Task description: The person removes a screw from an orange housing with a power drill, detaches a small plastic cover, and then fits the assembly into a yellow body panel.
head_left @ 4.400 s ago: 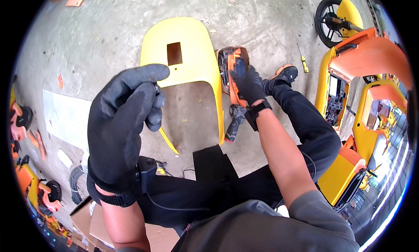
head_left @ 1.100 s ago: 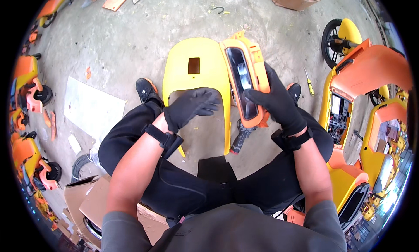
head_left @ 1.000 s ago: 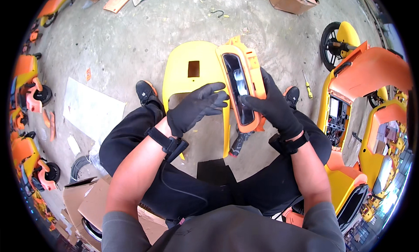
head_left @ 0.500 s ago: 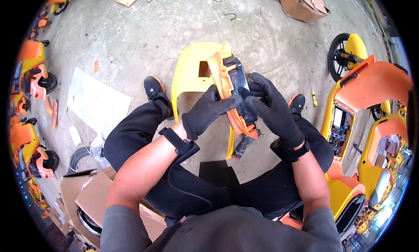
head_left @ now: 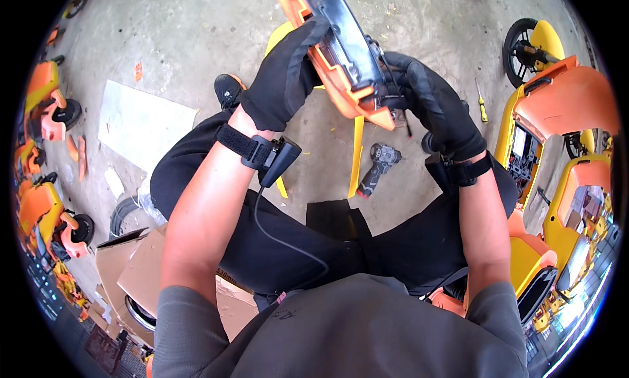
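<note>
An orange plastic vehicle panel (head_left: 331, 90) with a glossy dark insert (head_left: 350, 40) is raised and tilted in front of me. My black-gloved left hand (head_left: 282, 76) grips its left edge, thumb over the orange rim. On the other side, my gloved right hand (head_left: 436, 103) is closed with its fingers curled at the insert's lower right edge. A thin dark cable hangs beside those fingers; exactly what they pinch is hidden. Beneath, a yellow body panel (head_left: 357, 158) lies on the floor between my feet, largely covered by the raised part. A grey cordless drill (head_left: 378, 170) lies right of it.
A yellow-handled screwdriver (head_left: 482, 108) lies on the concrete to the right. Orange and yellow scooter bodies (head_left: 557, 113) stand along that side, others at far left. A white sheet (head_left: 145, 126) lies left, above an open cardboard box (head_left: 134, 266) near my left leg.
Both hands have raised the orange panel up and away from me, tilting it. The right hand's fingers have shifted to its lower right edge. The drill is now uncovered.
</note>
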`<move>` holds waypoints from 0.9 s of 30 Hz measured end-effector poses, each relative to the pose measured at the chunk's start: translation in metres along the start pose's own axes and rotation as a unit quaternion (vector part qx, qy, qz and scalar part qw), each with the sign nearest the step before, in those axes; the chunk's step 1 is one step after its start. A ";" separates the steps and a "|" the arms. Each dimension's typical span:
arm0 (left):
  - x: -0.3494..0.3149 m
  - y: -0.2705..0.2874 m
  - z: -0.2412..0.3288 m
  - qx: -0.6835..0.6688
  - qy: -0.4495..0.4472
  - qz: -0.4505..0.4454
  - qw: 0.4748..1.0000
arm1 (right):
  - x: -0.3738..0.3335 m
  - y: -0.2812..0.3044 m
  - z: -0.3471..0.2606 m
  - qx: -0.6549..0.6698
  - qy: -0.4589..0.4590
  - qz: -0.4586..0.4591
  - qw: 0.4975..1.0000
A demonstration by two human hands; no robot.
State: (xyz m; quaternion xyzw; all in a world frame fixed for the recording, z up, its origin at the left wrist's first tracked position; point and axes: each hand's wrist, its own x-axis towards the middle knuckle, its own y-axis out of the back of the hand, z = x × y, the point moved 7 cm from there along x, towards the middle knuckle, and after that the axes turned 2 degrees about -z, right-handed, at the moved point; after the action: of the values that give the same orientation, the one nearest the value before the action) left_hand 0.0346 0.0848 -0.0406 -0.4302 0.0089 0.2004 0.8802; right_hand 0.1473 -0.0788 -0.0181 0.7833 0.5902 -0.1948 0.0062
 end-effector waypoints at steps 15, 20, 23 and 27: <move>-0.035 0.044 -0.003 0.050 0.054 0.219 0.973 | -0.021 0.014 -0.017 -0.301 0.131 0.290 0.899; -0.048 0.044 -0.011 0.027 0.051 0.214 0.975 | -0.028 -0.070 -0.036 -0.526 0.249 0.213 0.785; -0.057 0.041 -0.028 0.010 0.077 0.230 0.970 | -0.027 -0.096 -0.018 -0.535 0.218 0.174 0.797; -0.073 0.037 -0.039 0.037 0.110 0.217 0.969 | -0.026 -0.099 0.003 -0.559 0.180 0.173 0.791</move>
State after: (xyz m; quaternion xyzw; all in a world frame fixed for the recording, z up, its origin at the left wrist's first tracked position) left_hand -0.0397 0.0503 -0.0795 -0.4047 0.2061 0.3379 0.8244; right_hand 0.0487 -0.0731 0.0093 0.7532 0.4415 0.3174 0.3702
